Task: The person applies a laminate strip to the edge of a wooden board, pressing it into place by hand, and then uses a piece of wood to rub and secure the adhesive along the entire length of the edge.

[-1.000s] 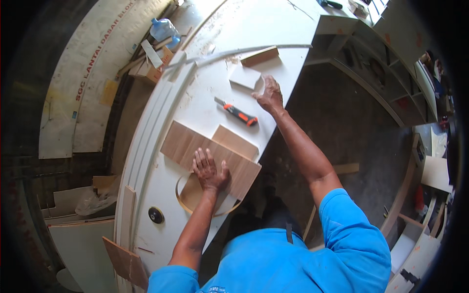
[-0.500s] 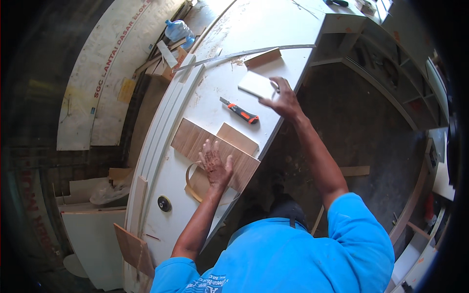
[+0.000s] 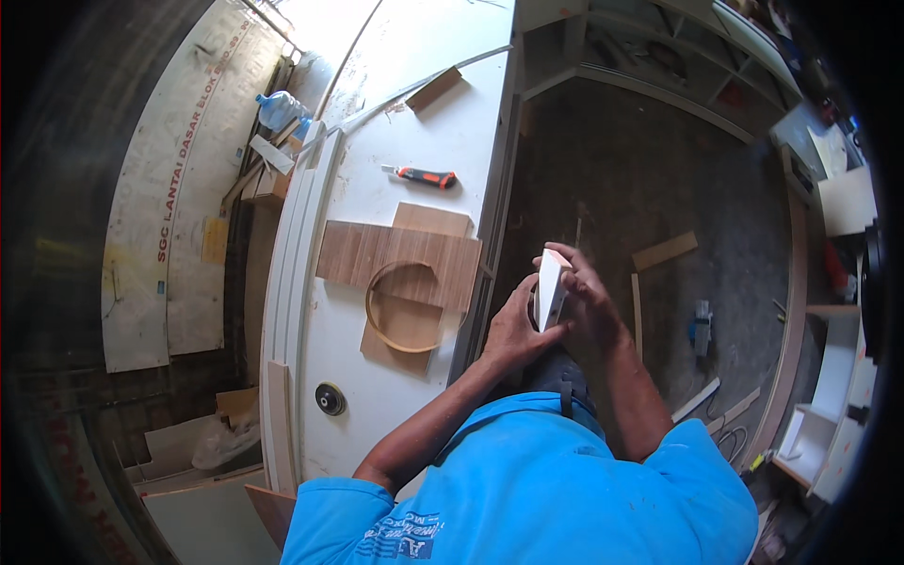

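Note:
A small white rectangular block [image 3: 551, 290] is held on edge in front of my body, off the bench's right edge. My left hand [image 3: 516, 325] grips its lower left side, thumb and fingers around it. Fingers of my right hand [image 3: 586, 287] wrap its upper right side; that hand is slightly blurred. On the bench to the left lies a wood-grain board [image 3: 353, 252], across brown sheet pieces [image 3: 433, 218]. A curled strip [image 3: 403, 349] forms a loop on top. Beyond them rests an orange-and-black utility knife [image 3: 428, 177], blade out to the left.
The white bench [image 3: 344, 353] carries a black round disc [image 3: 330, 398], a brown block [image 3: 434, 89] and a long metal strip. A blue water jug [image 3: 281, 110] stands past its left side. Wood offcuts [image 3: 665, 250] lie on the floor to the right, near white shelving.
My left hand has left the wood-grain board and joined the right on the white block. The block has come from above the bench toward my body and turned upright. My view has shifted rightward.

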{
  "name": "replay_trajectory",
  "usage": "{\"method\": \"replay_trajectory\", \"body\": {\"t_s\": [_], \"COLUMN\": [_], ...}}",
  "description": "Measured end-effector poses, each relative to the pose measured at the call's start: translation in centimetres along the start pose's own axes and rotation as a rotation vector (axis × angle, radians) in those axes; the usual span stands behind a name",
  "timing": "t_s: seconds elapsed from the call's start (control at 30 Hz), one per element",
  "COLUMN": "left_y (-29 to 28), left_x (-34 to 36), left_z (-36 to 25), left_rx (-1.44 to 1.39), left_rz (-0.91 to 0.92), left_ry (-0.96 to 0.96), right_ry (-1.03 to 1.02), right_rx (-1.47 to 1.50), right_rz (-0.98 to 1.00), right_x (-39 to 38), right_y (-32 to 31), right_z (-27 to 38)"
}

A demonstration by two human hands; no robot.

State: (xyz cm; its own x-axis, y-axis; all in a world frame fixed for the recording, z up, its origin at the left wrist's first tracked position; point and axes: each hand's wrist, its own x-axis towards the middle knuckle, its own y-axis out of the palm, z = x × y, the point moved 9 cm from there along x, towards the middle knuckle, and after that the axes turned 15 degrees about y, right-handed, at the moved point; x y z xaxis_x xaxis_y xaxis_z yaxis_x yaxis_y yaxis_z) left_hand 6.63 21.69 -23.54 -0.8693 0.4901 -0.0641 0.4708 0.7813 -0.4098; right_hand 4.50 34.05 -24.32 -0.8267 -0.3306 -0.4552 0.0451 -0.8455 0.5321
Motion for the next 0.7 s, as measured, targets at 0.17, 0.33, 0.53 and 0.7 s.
{"method": "replay_trajectory", "body": {"t_s": [0.17, 0.33, 0.53, 0.7], "left_y": [2.2, -8.3, -16.1, -15.3], "left_x": [-6.4, -6.4, 0.3, 3.9], "left_z": [3.4, 7.5, 15.0, 17.0], "left_rx": [-0.006, 0.045, 0.682, 0.866], "left_rz": [0.106, -0.145, -0.628, -0.639], "left_ry": [0.072, 0.074, 0.308, 0.374], "right_ry": [0.028, 0.152, 0.278, 0.188], "right_rx": [0.144, 0.238, 0.270, 0.163], "right_rz": [-0.173, -0.306, -0.361, -0.339], "right_x": [-3.7, -1.6, 3.8, 7.4], "right_y": [0.7, -1.7, -0.1, 1.0], "right_z": [-9.7, -16.4, -21.1, -22.3]}}
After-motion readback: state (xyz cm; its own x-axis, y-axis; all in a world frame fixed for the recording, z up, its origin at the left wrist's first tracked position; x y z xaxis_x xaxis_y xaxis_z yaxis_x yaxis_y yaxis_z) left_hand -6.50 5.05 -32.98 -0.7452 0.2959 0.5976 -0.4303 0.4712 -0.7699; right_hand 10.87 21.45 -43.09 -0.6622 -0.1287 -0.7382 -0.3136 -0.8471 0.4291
